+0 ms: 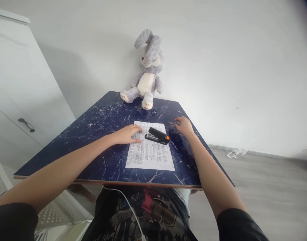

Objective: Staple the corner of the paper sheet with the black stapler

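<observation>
A printed sheet of paper [149,156] lies flat on the dark blue marbled table [100,117]. On top of it rests a black stapler [156,136] with an orange tip at its right end. My left hand [128,134] is over the sheet's left edge, thumb and fingers apart, a little left of the stapler and not touching it. Right of the sheet, near the table's right edge, my right hand [185,126] has its fingers curled in. A small bluish thing shows at those fingertips, too small to name.
At the table's far side a grey plush rabbit [146,83] sits against the white wall. A white cabinet [25,83] stands to the left. A white cable [129,207] hangs at my front. On the floor to the right lies a white-and-clear item [236,153].
</observation>
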`<state>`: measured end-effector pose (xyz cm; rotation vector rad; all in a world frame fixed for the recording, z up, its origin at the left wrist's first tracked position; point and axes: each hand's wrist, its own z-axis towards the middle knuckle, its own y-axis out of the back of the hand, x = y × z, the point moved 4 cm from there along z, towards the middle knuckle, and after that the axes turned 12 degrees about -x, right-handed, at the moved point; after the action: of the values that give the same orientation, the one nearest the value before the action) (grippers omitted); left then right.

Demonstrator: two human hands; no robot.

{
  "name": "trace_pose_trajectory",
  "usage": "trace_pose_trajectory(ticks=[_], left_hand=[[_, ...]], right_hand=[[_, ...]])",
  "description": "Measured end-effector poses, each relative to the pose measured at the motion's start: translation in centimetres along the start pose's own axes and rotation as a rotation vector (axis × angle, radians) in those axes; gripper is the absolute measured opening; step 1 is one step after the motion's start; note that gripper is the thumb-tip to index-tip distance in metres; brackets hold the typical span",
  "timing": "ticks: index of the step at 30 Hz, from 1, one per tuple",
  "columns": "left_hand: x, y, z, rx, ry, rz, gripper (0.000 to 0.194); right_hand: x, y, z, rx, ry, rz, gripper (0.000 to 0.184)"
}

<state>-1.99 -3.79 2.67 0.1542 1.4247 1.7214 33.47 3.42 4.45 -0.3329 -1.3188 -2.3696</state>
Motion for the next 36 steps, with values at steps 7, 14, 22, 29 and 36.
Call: trace_pose_trajectory(ticks=[7,14,22,29,36], left_hand=[[0.2,-0.1,0.0,-0.033,-0.01,-0.02,0.06],[0.3,-0.2,0.1,-0.059,-0.018,-0.034,0.058],[-0.4,0.4,0.2,-0.123,-0.006,-0.061,0.042],[-0.9,1.9,0.5,-0.498,0.138,-0.515,0.049],[-1.4,1.9,0.2,-0.557,0.105,-0.547,0.038]], right_hand=[[-2.7,-1.7,0.4,0.114,-0.07,-0.192,0.033],[-1.5,-2.3,0.5,0.018,-0.004,-0.252,0.041],[3.0,-3.7,0.1,0.106,0.133,-0.089,0.051],[15.5,0.9,-4.8,0.236,0.498,0.592,0.052],[19.2,0.0,-7.6,0.351,0.78,0.64,0.074]])
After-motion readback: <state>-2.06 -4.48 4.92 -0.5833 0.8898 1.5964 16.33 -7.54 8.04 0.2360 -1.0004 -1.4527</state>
